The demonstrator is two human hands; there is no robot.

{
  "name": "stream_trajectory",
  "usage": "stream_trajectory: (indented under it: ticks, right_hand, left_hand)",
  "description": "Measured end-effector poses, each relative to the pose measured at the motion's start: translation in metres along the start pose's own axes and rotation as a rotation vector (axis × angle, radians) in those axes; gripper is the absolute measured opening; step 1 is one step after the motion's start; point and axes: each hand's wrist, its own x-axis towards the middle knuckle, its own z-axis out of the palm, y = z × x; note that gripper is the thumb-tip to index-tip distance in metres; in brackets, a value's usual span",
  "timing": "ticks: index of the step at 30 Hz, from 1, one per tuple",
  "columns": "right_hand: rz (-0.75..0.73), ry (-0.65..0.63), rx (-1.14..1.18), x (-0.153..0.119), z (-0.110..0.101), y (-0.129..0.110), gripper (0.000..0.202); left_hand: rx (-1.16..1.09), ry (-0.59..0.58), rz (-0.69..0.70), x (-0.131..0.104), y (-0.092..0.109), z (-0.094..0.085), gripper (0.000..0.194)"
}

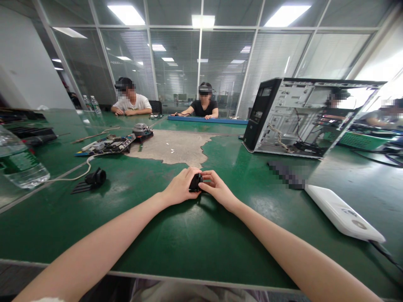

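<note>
Between my two hands is a small black plastic part (194, 183), held just above or on the green tabletop; its exact kind I cannot make out. My left hand (180, 186) wraps round it from the left, fingers over its far side. With thumb and fingertips, my right hand (217, 188) grips its right side. Beyond them, a bare grey-beige patch (179, 147) shows where the green surface is torn. To the left lies a black part with a round ring and flat prongs (96, 178). A circuit board (108, 145) rests farther back.
An open computer case (266, 121) stands at the back right. Nearer are a white power bank (343, 214) with a cable and a dark strap (286, 174). A water bottle (22, 161) is at the left. Two people sit across the table; others are at the right by a green basket (362, 140).
</note>
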Motion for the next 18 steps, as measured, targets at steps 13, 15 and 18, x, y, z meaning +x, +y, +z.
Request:
stream_trajectory:
  ticks: [13, 15, 18]
  right_hand:
    - [-0.042, -0.022, 0.042, -0.0007, 0.0007, -0.0007, 0.021]
    - [-0.032, -0.008, 0.032, -0.0006, 0.0009, -0.0005, 0.023]
    - [0.001, 0.016, -0.002, -0.0002, 0.0004, -0.0002, 0.029]
  left_hand:
    - [-0.030, -0.001, 0.015, 0.0004, -0.0006, -0.0008, 0.056]
    - [-0.033, 0.000, 0.018, 0.0005, -0.0006, -0.0007, 0.056]
    - [-0.035, 0.001, 0.018, 0.0005, -0.0012, -0.0004, 0.055]
